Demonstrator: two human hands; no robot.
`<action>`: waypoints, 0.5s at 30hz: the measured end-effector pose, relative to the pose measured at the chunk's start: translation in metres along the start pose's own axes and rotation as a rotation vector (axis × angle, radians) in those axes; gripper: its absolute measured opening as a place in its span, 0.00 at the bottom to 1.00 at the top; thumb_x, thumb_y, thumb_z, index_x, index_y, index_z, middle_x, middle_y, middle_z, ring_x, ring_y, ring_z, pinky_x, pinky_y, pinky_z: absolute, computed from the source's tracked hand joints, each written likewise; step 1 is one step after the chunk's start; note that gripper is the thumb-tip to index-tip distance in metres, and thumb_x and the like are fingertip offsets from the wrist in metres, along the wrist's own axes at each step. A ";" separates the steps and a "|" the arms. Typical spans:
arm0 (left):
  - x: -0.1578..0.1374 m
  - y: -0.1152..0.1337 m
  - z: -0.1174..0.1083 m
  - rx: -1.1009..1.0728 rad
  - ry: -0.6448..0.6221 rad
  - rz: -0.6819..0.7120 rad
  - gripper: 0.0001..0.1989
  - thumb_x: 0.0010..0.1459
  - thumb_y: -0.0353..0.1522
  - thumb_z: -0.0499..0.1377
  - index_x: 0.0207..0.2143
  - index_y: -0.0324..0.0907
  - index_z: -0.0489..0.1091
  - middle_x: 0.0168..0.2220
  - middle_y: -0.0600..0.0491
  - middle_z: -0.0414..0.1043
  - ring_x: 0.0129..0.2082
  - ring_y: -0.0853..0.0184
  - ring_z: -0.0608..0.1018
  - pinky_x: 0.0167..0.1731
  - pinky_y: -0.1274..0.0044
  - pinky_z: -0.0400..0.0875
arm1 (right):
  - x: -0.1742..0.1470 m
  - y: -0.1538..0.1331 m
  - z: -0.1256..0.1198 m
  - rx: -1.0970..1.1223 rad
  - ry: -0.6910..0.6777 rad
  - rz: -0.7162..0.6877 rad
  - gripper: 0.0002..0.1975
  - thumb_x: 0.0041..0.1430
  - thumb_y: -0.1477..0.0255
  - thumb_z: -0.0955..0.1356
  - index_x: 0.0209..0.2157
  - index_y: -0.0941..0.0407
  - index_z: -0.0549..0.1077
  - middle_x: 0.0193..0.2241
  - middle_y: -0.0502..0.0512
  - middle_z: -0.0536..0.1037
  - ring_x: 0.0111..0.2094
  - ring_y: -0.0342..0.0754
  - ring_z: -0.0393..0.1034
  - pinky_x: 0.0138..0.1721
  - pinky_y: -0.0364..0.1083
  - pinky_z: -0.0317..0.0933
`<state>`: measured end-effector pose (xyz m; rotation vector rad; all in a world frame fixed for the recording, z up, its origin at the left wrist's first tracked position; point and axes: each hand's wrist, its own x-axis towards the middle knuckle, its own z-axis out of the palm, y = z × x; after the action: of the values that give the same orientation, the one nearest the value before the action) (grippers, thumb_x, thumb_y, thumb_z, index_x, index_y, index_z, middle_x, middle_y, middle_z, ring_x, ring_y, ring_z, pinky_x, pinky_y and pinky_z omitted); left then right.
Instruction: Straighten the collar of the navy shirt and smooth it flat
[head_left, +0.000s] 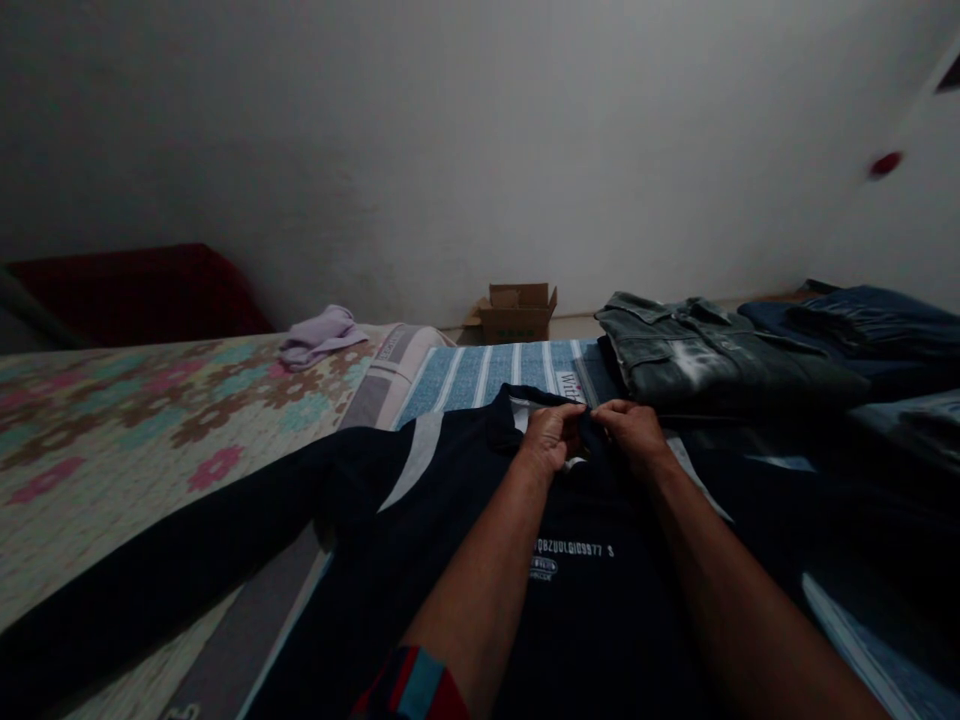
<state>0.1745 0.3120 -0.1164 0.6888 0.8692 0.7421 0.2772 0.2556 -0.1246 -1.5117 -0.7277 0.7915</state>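
Observation:
A dark navy long-sleeved shirt (457, 500) lies spread out, chest side up, with pale shoulder stripes and white lettering on its front. Its left-hand sleeve reaches to the lower left corner of the picture. At the collar, my left hand (553, 435) pinches the fabric near the neck opening. Close beside it, my right hand (634, 432) grips the collar's right side between thumb and fingers. A small pale spot shows under my left hand; I cannot make out what it is.
Under the shirt is a blue striped cloth (480, 375), next to a flowered bedspread (217, 465). A lilac cloth (322, 338) lies at the back. Folded grey-green denim (697, 350) and blue jeans (862, 325) are stacked at right. Behind stands an open cardboard box (516, 322).

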 end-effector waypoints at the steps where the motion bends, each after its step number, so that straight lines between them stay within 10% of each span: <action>1: 0.001 -0.001 0.000 -0.005 0.014 0.011 0.05 0.41 0.23 0.60 0.18 0.37 0.66 0.13 0.55 0.67 0.14 0.71 0.70 0.18 0.79 0.66 | 0.000 0.000 0.000 -0.001 0.004 0.000 0.08 0.34 0.67 0.69 0.16 0.58 0.69 0.10 0.45 0.64 0.14 0.39 0.54 0.17 0.41 0.48; 15: 0.008 -0.002 -0.001 -0.011 0.124 0.047 0.07 0.36 0.19 0.58 0.17 0.37 0.64 0.12 0.57 0.66 0.13 0.73 0.68 0.17 0.81 0.63 | 0.003 0.006 0.002 -0.034 -0.025 -0.092 0.09 0.33 0.66 0.69 0.15 0.57 0.69 0.14 0.46 0.67 0.17 0.40 0.57 0.19 0.40 0.51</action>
<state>0.1774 0.3177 -0.1217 0.6602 0.9635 0.8379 0.2770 0.2589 -0.1306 -1.4898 -0.8269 0.7328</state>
